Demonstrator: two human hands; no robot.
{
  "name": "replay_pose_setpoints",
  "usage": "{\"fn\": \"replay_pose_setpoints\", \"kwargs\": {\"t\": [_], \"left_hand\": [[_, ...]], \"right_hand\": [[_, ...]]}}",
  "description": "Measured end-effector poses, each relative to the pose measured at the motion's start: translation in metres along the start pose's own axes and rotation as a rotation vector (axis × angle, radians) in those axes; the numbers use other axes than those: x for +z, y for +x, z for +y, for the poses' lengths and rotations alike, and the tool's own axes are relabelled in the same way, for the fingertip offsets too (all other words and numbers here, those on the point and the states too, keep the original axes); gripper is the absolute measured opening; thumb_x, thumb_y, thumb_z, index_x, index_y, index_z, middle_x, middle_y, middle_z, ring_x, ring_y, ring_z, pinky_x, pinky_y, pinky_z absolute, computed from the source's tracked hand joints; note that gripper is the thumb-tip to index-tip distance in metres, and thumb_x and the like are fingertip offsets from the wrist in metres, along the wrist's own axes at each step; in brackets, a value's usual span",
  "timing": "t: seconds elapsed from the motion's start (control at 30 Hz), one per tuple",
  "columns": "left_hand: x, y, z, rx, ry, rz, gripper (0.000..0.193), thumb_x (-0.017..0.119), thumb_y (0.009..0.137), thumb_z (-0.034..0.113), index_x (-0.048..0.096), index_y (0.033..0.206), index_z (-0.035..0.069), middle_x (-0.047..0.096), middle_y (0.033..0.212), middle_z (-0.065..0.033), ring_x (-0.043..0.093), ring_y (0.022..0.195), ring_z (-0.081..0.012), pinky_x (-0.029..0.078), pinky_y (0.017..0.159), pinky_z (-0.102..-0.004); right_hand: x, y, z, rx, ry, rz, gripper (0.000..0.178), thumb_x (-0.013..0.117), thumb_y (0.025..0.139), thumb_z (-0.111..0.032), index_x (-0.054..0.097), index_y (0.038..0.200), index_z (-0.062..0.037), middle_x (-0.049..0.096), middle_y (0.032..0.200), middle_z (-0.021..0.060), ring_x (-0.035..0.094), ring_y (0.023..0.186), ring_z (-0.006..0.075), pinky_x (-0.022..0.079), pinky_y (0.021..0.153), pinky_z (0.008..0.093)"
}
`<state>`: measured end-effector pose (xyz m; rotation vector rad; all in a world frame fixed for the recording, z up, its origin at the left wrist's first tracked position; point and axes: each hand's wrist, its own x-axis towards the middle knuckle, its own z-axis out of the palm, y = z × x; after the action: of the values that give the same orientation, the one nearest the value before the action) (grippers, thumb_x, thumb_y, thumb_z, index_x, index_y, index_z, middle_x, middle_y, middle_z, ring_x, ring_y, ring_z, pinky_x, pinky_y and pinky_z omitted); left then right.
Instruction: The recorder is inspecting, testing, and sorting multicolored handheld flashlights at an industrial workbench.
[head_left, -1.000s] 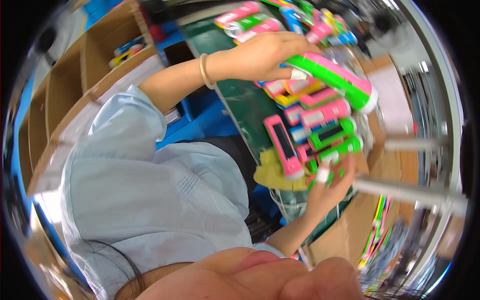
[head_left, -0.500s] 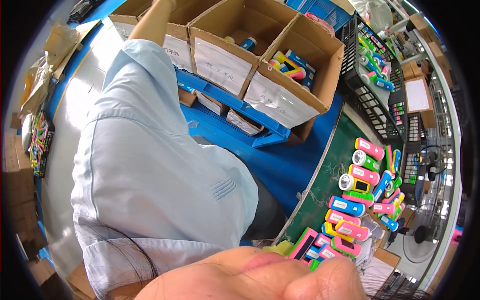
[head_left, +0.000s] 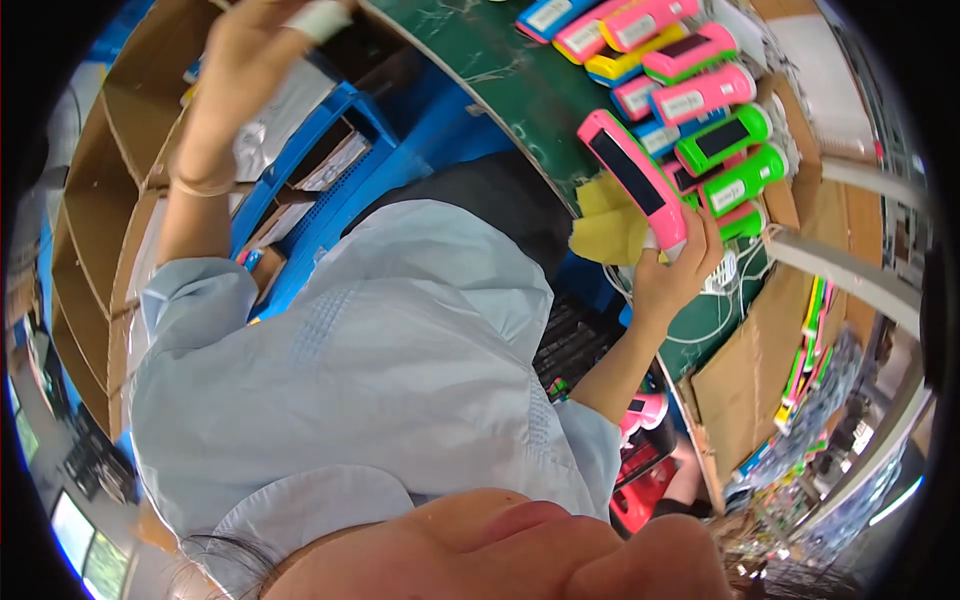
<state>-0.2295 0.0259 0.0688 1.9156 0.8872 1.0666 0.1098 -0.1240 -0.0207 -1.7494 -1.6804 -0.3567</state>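
My right hand (head_left: 680,270) is closed around the lower end of a pink and green flashlight (head_left: 632,172) with a long black panel, its thumb capped in white. The flashlight is held over the green tabletop's near edge, beside a yellow cloth (head_left: 608,222). Several pink, green, blue and yellow flashlights (head_left: 708,97) lie in rows just beyond it. At the upper left, my left hand (head_left: 248,70) is raised beside the cardboard boxes. Its thumb, also capped in white, stretches out to the right. The other fingers are blurred and partly cut off by the frame; nothing shows in them.
Divided cardboard boxes (head_left: 95,250) stand at the left, with a blue rack (head_left: 340,110) beside them. A white cable (head_left: 700,338) loops over the green tabletop (head_left: 520,100). A flattened cardboard sheet (head_left: 745,370) and a grey metal post (head_left: 850,270) are at the right. Another person's arm (head_left: 686,475) shows lower right.
The view has swung to the right. My left hand, earlier cut off at the top by the boxes, has come more into view. My right hand now shows, holding a flashlight.
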Motion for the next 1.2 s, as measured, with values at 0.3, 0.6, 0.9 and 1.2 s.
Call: {"fn": "replay_pose_setpoints", "kwargs": {"t": [0.3,0.6,0.9,1.2], "left_hand": [[0.182,0.063,-0.016,-0.186,-0.481,-1.160,0.061,0.036,0.091,0.050,0.047,0.119,-0.004,0.058,0.105,-0.0188,0.057,0.098,-0.0255,0.043,0.088,-0.0341],[0.218,0.036,-0.009,-0.687,-1.013,-0.910,0.039,0.065,0.077,0.021,0.050,0.105,0.000,0.060,0.087,-0.0117,0.063,0.070,-0.0172,0.051,0.057,-0.0262],[0.238,0.080,0.010,-0.795,-1.201,-0.689,0.033,0.052,0.088,0.035,0.051,0.099,0.004,0.057,0.081,-0.0072,0.056,0.059,-0.0149,0.048,0.051,-0.0241],[0.260,0.091,0.010,-1.008,-1.358,-0.708,0.029,0.055,0.085,0.030,0.051,0.096,0.003,0.057,0.073,-0.0091,0.057,0.058,-0.0206,0.051,0.053,-0.0307]], "right_hand": [[-0.011,0.010,0.009,-0.400,0.270,0.497,0.029,0.070,0.069,-0.001,0.055,0.089,-0.0143,0.046,0.122,0.0162,0.048,0.109,0.0420,0.046,0.088,0.0472],[-0.030,-0.008,0.009,0.166,-0.038,0.006,0.042,0.073,0.065,-0.007,0.050,0.100,-0.0011,0.053,0.109,0.0173,0.051,0.101,0.0343,0.041,0.085,0.0408],[-0.029,-0.082,-0.001,0.169,0.005,-0.275,0.025,0.063,0.062,0.008,0.054,0.084,0.0001,0.054,0.092,0.0143,0.052,0.085,0.0326,0.044,0.073,0.0388],[-0.035,-0.079,-0.021,0.419,0.338,-0.274,0.024,0.062,0.075,0.000,0.056,0.098,-0.0030,0.060,0.082,0.0136,0.062,0.072,0.0280,0.048,0.062,0.0325]]}}
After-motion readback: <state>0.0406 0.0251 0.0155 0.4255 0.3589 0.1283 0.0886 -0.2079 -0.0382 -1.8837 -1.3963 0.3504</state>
